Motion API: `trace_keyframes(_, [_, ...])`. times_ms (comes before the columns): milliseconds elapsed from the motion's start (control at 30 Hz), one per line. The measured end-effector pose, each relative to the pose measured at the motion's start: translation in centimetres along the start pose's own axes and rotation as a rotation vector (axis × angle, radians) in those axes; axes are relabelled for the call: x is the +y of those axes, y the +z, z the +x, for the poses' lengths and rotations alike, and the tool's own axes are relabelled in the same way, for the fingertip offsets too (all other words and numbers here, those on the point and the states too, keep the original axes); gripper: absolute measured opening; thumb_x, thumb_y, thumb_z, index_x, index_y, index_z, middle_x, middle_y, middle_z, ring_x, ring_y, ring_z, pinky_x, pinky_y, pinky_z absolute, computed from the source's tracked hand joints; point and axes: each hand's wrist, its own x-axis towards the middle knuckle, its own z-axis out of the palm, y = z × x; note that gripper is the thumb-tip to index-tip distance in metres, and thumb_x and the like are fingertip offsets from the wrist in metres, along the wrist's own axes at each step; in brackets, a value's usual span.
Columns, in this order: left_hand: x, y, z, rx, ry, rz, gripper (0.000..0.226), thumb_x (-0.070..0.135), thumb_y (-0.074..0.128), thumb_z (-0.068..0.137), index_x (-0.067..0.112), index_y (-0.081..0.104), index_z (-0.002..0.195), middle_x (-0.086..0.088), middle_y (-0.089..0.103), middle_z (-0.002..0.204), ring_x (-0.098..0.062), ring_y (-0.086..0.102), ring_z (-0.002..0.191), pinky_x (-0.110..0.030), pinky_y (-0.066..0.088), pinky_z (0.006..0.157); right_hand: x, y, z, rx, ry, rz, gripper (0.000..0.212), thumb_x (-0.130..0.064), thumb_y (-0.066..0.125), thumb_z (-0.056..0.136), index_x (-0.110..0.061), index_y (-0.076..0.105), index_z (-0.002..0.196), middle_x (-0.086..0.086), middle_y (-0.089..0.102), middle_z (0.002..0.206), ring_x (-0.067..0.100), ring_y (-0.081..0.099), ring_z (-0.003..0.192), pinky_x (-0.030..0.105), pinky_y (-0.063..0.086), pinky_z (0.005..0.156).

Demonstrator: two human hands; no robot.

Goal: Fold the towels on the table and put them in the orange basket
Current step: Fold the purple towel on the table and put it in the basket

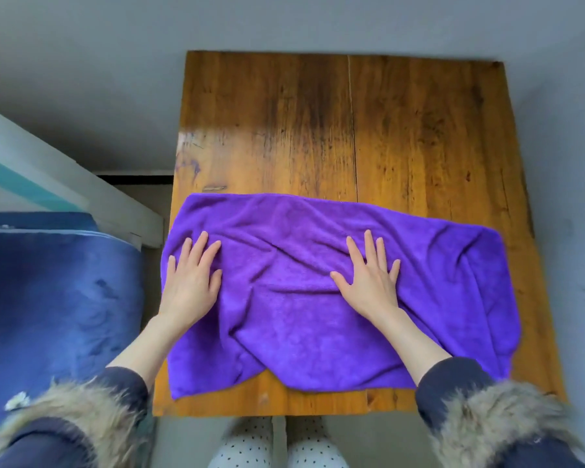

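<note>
Head view: purple towel (318,292) lies spread across the near half of the wooden table (352,130), wrinkled, its near edge close to the table's front edge, its left side right at the left edge. Left hand (191,282) rests flat, palm down, on the towel's left end, fingers spread, gripping nothing. Right hand (372,275) lies flat, palm down, right of the towel's centre, fingers splayed wide, also gripping nothing. Both forearms are bare, dark sleeves pushed up, fur trim at the bottom corners. Blue bedding (54,298) sits left of the table. Far half of the table is bare wood.
</note>
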Motion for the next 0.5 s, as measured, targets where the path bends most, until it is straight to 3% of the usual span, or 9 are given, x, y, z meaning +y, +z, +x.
trace_keyframes(167, [-2.4, -1.5, 1.5, 0.007, 0.082, 0.030, 0.050, 0.023, 0.054, 0.090, 0.014, 0.042, 0.139, -0.010, 0.030, 0.151, -0.033, 0.026, 0.138, -0.052, 0.028, 0.105, -0.7, -0.6, 2.1, 0.030, 0.060, 0.009, 0.078, -0.051, 0.051, 0.087, -0.028, 0.010, 0.149, 0.002, -0.013, 0.157, 0.022, -0.014, 0.143, 0.059, -0.002, 0.111])
trace_keyframes(300, [-2.8, -3.0, 2.4, 0.255, 0.143, -0.083, 0.035, 0.016, 0.049, 0.086, 0.008, 0.060, 0.118, -0.016, 0.058, 0.117, -0.036, 0.055, 0.104, -0.046, 0.042, 0.085, -3.8, 0.0, 2.0, 0.115, 0.054, 0.012, 0.071, -0.043, 0.049, 0.089, -0.024, 0.016, 0.148, 0.000, -0.009, 0.157, 0.020, -0.011, 0.144, 0.060, -0.004, 0.111])
trace_keyframes(400, [-3.6, -4.6, 5.8, 0.340, 0.141, -0.114, 0.038, 0.003, 0.053, 0.085, 0.005, 0.055, 0.123, -0.020, 0.054, 0.117, -0.041, 0.050, 0.103, -0.049, 0.042, 0.083, -7.9, 1.3, 1.8, 0.220, -0.036, 0.013, 0.065, -0.043, 0.048, 0.090, -0.022, 0.025, 0.146, 0.001, 0.001, 0.158, 0.021, -0.003, 0.145, 0.057, -0.005, 0.112])
trace_keyframes(500, [-4.2, -5.6, 10.0, 0.239, 0.141, -0.109, 0.042, 0.011, 0.058, 0.087, 0.006, 0.052, 0.128, -0.020, 0.048, 0.125, -0.040, 0.041, 0.112, -0.049, 0.037, 0.092, -11.9, 2.8, 2.4, 0.253, -0.093, -0.010, 0.064, -0.047, 0.046, 0.090, -0.022, 0.026, 0.146, 0.004, 0.007, 0.157, 0.024, 0.002, 0.145, 0.058, -0.004, 0.112])
